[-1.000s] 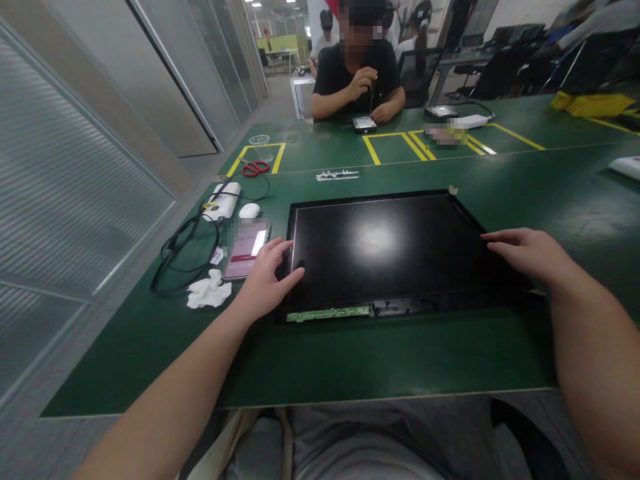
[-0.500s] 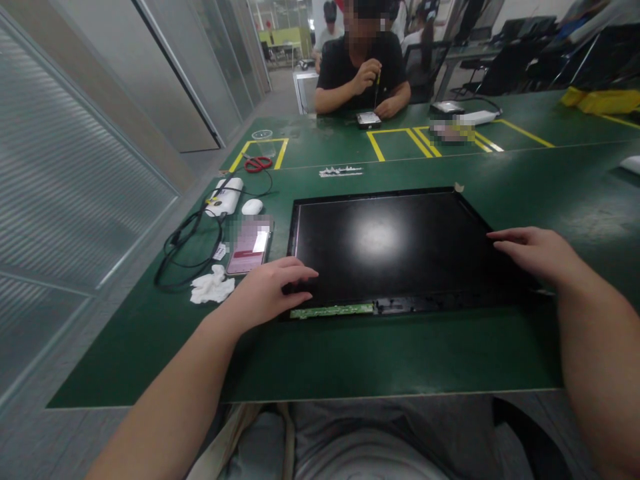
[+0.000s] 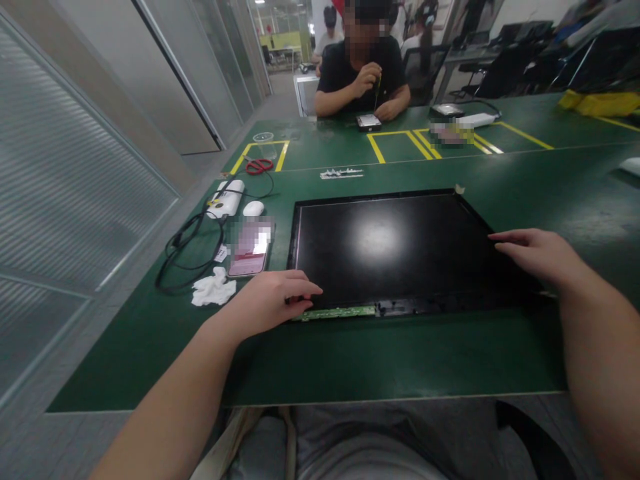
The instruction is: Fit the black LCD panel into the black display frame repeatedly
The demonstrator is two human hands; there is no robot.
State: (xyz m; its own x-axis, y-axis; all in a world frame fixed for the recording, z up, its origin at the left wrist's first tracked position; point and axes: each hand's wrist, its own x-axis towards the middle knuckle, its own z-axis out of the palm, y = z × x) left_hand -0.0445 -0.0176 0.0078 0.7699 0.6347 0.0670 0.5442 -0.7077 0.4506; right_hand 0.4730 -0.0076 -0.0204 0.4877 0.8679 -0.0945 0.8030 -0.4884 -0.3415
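A black flat display panel [image 3: 415,260] with a raised dark frame lies face up on the green table. Along its near edge, toward the left, runs a narrow green circuit board [image 3: 345,312]. My left hand [image 3: 275,303] is over the panel's near left corner, fingers stretched and thumb apart, close to the board's left end. At the right edge, my right hand [image 3: 540,253] rests on the frame with its fingers extended toward the panel. Neither hand shows an object lifted in it. The undersides of both hands are hidden.
Left of the panel are a phone [image 3: 251,250], crumpled tissue [image 3: 214,288], a white mouse-like object [image 3: 253,209], a black cable [image 3: 163,267] and red-handled scissors [image 3: 259,167]. White strips [image 3: 341,174] lie behind it. Across the table, a person [image 3: 363,80] works on a small drive-like device [image 3: 369,121].
My left hand has moved slightly toward me and to the right along the panel's near left corner. My right hand stays at the right edge, and the panel looks unmoved.
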